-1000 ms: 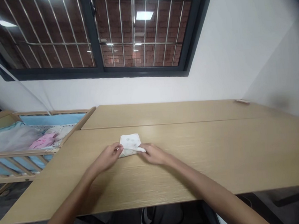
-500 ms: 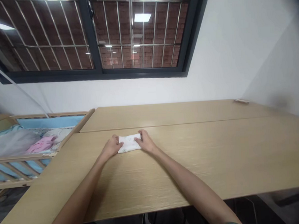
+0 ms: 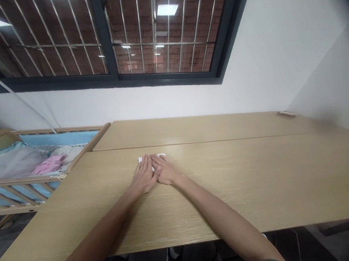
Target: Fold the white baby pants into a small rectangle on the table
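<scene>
A small white folded cloth (image 3: 140,159) lies on the wooden table (image 3: 225,182), mostly hidden under both hands; only bits of its far edge show. My left hand (image 3: 144,176) rests flat on the cloth's left part, fingers stretched forward. Over the right part lies my right hand (image 3: 165,171), also flat, with its fingers pointing up and left. The two hands touch at the middle, thumbs close together. Neither hand grips anything.
To the left stands a wooden crib (image 3: 32,180) with blue lining, pale bedding and a pink cloth (image 3: 49,165). A small flat object (image 3: 286,114) lies at the table's far right. Behind are a white wall (image 3: 172,101) and a barred window (image 3: 163,36).
Both hands have let go of the cloth's side edges and moved inward, now lying flat on top of it. The view has tilted slightly downward.
</scene>
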### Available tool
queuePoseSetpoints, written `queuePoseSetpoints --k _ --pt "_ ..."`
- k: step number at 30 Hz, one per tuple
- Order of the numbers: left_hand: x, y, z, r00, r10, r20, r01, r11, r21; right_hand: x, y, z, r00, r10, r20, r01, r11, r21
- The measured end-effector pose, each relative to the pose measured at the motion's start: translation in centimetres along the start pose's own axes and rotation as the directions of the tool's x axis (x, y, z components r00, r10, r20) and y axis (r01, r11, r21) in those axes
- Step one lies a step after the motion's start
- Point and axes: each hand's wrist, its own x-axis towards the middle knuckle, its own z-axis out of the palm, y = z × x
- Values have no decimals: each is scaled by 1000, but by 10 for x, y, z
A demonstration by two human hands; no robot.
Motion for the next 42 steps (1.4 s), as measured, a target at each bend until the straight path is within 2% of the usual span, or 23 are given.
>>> queuePoseSetpoints --k 7,14,17,19,21,25,27,32,37,42 --pt "-4 -21 -5 999 -10 32 8 998 67 -8 11 -8 999 46 12 -47 997 69" --pt "-10 -24 -3 997 -69 35 65 992 107 -23 18 -20 980 180 83 -189 973 130" --pt "-10 -25 -12 999 30 -15 -27 989 148 -27 18 -22 988 156 15 -156 980 119" --pt "-8 -27 -21 987 159 0 -158 976 153 -27 17 -23 997 75 -27 -72 992 105" --pt "-6 -28 -29 972 231 38 -234 965 120 -27 15 -23 1000 21 -12 -19 994 109" --pt "-2 -29 -34 982 177 65 -181 981 62 -24 15 -25 995 72 74 -83 984 157" --pt "-2 -29 -34 985 154 79 -158 986 53 -23 18 -23 993 88 74 -101 978 182" --pt "2 -33 -35 987 157 43 -158 987 39 -18 29 -13 995 71 -77 -51 970 236" --pt "6 -36 -38 981 194 16 -195 981 26 -9 30 -8 975 70 -211 -40 989 142" --pt "3 -32 -48 985 172 -33 -173 983 -59 -8 19 -23 975 72 -212 -50 993 110"
